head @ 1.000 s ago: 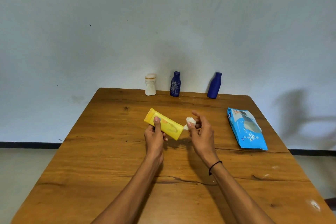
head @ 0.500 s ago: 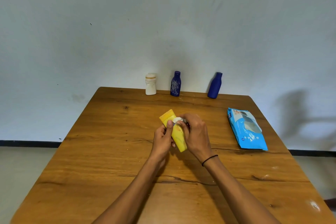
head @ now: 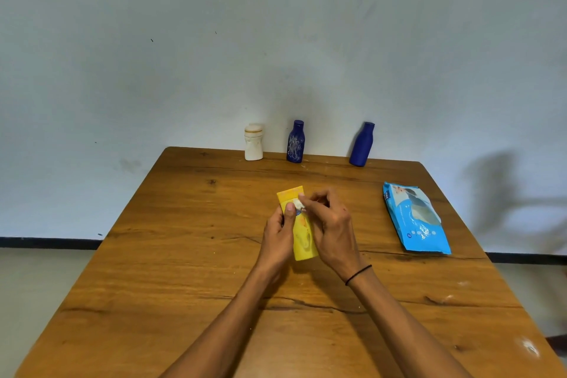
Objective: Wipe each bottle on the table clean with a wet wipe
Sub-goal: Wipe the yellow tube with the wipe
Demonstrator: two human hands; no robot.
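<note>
My left hand (head: 279, 232) grips a yellow tube (head: 302, 233) above the middle of the wooden table (head: 171, 255), its flat crimped end pointing away from me. My right hand (head: 329, 225) pinches a small crumpled white wet wipe (head: 298, 203) against the upper part of the tube. At the table's far edge stand a white bottle (head: 253, 142), a dark blue bottle with a white pattern (head: 295, 141) and a plain dark blue bottle (head: 362, 144).
A blue pack of wet wipes (head: 414, 219) lies flat at the right side of the table. A pale wall rises directly behind the three bottles. A black band circles my right wrist.
The tube has turned from lying crosswise to pointing away from me. My right hand has brought the wipe from the tube's lower end onto its upper face.
</note>
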